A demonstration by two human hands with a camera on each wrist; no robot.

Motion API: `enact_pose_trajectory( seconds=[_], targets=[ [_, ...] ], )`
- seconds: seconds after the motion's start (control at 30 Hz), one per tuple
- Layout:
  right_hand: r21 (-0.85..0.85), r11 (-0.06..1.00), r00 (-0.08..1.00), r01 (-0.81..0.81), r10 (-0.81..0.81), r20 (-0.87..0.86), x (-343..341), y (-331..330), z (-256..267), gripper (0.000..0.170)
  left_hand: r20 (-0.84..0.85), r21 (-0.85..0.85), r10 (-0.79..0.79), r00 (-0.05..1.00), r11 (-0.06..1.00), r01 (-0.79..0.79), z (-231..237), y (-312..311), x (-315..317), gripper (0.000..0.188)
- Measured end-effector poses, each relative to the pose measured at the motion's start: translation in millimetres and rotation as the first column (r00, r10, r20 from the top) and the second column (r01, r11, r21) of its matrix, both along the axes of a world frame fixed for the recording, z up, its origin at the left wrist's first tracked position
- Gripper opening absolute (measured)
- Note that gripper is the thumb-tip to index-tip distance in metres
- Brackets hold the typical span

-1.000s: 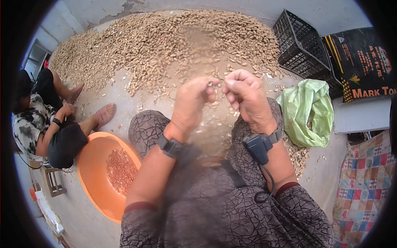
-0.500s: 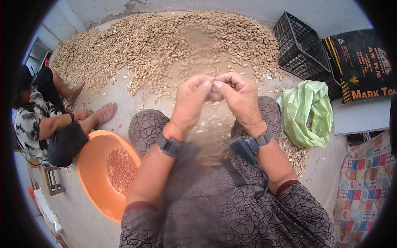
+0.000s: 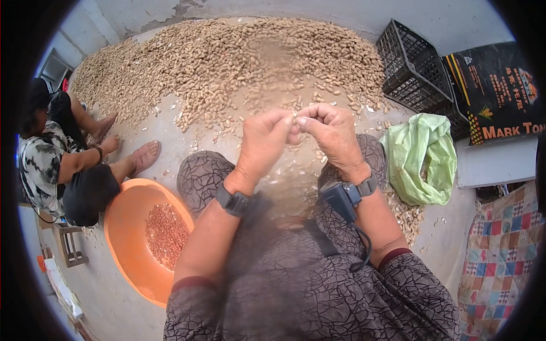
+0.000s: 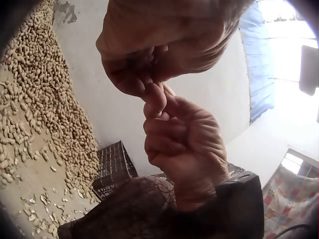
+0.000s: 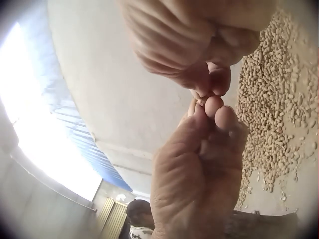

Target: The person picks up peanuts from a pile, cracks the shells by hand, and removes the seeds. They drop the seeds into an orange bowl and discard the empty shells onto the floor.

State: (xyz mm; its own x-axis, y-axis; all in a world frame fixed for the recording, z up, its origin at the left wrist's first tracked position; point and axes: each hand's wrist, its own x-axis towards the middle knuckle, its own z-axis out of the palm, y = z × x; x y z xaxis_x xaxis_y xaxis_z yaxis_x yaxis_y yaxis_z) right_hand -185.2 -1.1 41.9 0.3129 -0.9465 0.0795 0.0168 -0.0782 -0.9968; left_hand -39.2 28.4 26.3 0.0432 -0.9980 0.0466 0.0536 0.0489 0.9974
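Note:
My left hand (image 3: pixel 261 142) and right hand (image 3: pixel 336 136) meet fingertip to fingertip over the gap between the knees. A small pale peanut (image 5: pixel 201 100) is pinched between them, mostly hidden by the fingers. In the head view, thumb and forefinger of each hand close on it, with the other fingers curled in. Beyond the hands, a wide heap of unshelled peanuts (image 3: pixel 227 62) lies against the wall. Below them the floor carries scattered shells, partly blurred. An orange basin (image 3: pixel 128 250) with shelled red peanut kernels (image 3: pixel 166 233) stands beside the left knee.
A light green sack (image 3: pixel 409 165) stands open by the right knee, near a pile of shells (image 3: pixel 406 219). Behind it are a black plastic crate (image 3: pixel 418 77) and a black printed bag (image 3: pixel 500 91). Another person (image 3: pixel 48 153) sits at the left, beyond the basin.
A second ago the hands were apart, the left with a small piece at its fingertips. The right hand moved left to meet it. The fingertips have stayed together since half a second ago.

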Motion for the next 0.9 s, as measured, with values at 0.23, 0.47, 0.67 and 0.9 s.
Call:
enact_pose_trajectory(
  seconds=[0.23, 0.47, 0.67, 0.9],
  targets=[
    [-0.035, 0.998, 0.996, -0.047, 0.045, -0.073, -5, -4, -3, 0.011, 0.073, 0.025, -0.080, 0.994, 0.997, 0.078, 8, 1, 2, 0.017],
    [0.049, 0.995, 0.996, -0.083, 0.084, -0.010, -8, 3, 9, 0.011, 0.077, 0.046, -0.181, 0.981, 0.983, 0.178, 8, 4, 7, 0.016],
    [0.069, 0.996, 0.989, -0.050, 0.059, -0.133, -6, 2, 8, 0.008, 0.042, 0.062, -0.144, 0.989, 0.988, 0.141, 0, 4, 2, 0.017],
    [0.259, 0.965, 0.971, -0.048, -0.016, 0.240, 7, -2, -4, 0.005, -0.093, 0.054, -0.037, 0.995, 0.998, 0.042, -8, 0, -7, 0.017]
  ],
)
